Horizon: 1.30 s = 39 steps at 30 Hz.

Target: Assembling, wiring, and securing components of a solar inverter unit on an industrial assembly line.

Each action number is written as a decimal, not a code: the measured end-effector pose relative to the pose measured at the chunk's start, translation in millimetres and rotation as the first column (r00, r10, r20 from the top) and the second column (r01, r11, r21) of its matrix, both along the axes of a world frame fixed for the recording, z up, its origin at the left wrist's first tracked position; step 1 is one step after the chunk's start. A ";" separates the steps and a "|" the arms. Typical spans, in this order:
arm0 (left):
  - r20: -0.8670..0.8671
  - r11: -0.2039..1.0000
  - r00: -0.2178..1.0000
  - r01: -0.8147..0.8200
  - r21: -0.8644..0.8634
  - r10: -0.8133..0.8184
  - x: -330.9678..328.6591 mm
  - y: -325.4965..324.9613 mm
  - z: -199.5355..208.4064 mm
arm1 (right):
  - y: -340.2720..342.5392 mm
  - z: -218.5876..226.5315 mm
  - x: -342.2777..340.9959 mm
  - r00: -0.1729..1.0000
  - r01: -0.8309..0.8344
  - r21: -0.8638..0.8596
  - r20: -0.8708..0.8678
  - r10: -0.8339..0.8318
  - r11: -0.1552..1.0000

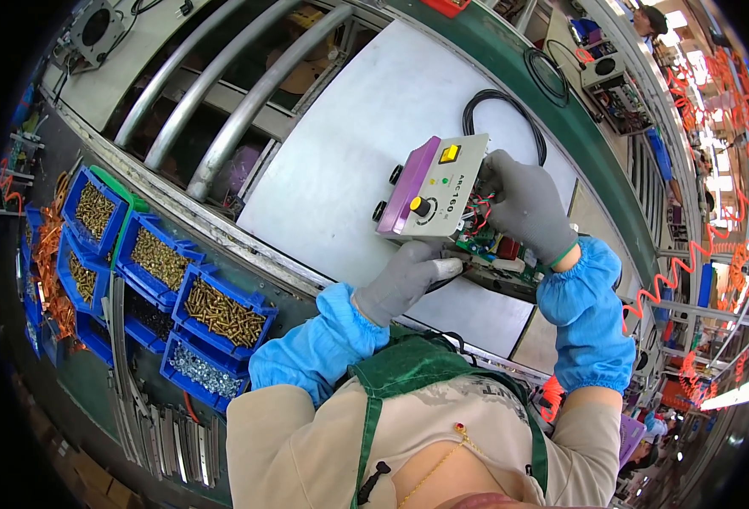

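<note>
An electrical unit with a grey front panel [451,182] and purple edging tilts on the white work surface [332,161]. Its front carries a yellow rocker switch [450,153] and a yellow-and-black knob [420,205]. Circuit boards and wires [479,212] lie exposed behind the panel. My left hand [398,280], in a grey glove, is closed at the unit's lower edge, thumb beside a black cable. My gloved right hand [527,204] reaches in behind the panel, its fingers curled by the wires. What those fingertips hold is hidden.
Blue bins of brass screws [221,312] and silvery fasteners [204,371] stand at the left. Metal rollers [238,140] cross the upper left. A coiled black cable [510,97] lies beyond the unit. Similar open units [616,93] stand at the far right, near orange coiled hoses [680,271].
</note>
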State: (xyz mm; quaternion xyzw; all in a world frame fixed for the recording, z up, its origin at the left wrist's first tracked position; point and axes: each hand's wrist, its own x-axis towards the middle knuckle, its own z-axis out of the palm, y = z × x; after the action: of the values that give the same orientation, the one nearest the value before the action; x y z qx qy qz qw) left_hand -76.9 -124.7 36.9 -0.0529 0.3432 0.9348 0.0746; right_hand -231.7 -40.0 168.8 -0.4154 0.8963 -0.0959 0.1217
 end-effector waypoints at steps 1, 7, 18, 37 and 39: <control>0.002 1.000 1.000 -0.002 0.000 0.002 -0.6 -1.4 0.6 | -3.7 -1.2 -4.3 1.000 -0.002 0.000 0.002 0.002 1.000; 0.012 0.999 1.000 0.025 -0.026 -0.024 -1.0 -5.8 11.5 | -11.4 1.1 -9.0 0.990 -0.083 0.222 -0.094 0.106 0.971; 0.062 0.996 0.996 -0.064 0.054 0.061 -5.0 1.8 5.8 | -16.5 -1.7 -17.7 0.965 -0.174 0.281 -0.143 0.221 0.944; 0.120 -0.489 0.987 0.054 -0.871 -0.105 61.8 27.3 -37.7 | 112.9 65.6 65.0 0.968 -0.221 -0.245 -0.176 0.181 0.944; 0.119 -0.527 0.991 0.067 -0.847 -0.065 63.8 29.3 -51.2 | 130.4 67.9 76.3 0.970 -0.238 -0.278 -0.116 0.214 0.931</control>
State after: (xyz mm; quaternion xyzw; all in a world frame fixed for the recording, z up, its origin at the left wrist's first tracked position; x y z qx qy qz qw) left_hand -13.1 -95.5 -14.3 -0.0679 0.9848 0.1506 0.0539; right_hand -155.4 90.4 236.7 -0.5329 0.8230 -0.1939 0.0318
